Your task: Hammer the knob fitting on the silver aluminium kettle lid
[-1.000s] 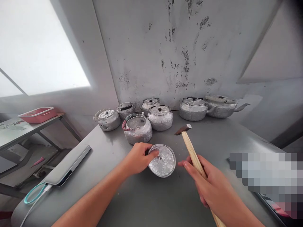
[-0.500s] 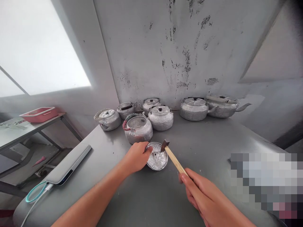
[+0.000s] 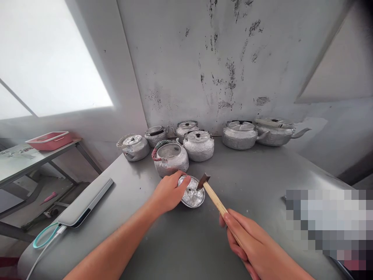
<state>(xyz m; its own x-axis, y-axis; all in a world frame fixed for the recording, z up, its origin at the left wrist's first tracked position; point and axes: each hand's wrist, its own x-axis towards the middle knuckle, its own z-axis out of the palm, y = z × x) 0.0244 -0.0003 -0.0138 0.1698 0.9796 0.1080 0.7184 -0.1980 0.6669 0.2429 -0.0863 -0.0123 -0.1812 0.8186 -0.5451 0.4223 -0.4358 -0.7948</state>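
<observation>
My left hand (image 3: 170, 193) grips the upper left rim of a round, dented silver kettle lid (image 3: 194, 198), thumb on its face and the other fingers hidden behind it. The lid is tilted, and a small dark hole shows at its middle. In my right hand (image 3: 244, 237) is a hammer (image 3: 215, 198) with a pale wooden handle and a dark metal head. The hammer head meets the lid's right part in view; whether it touches is hard to tell. Just behind my left hand stands an open kettle (image 3: 171, 158) with a red and green wrapped handle.
Several more dented kettles line the back of the grey table (image 3: 247, 175), among them a lidded kettle (image 3: 198, 146). A power bank (image 3: 87, 204) with a cable lies at left. A pink basket (image 3: 49, 141) sits on a side table. Something pixelated (image 3: 329, 221) covers the right edge.
The lid has tilted and shifted slightly left and up in my left hand. The hammer head has turned a little and lies lower against the lid's right side.
</observation>
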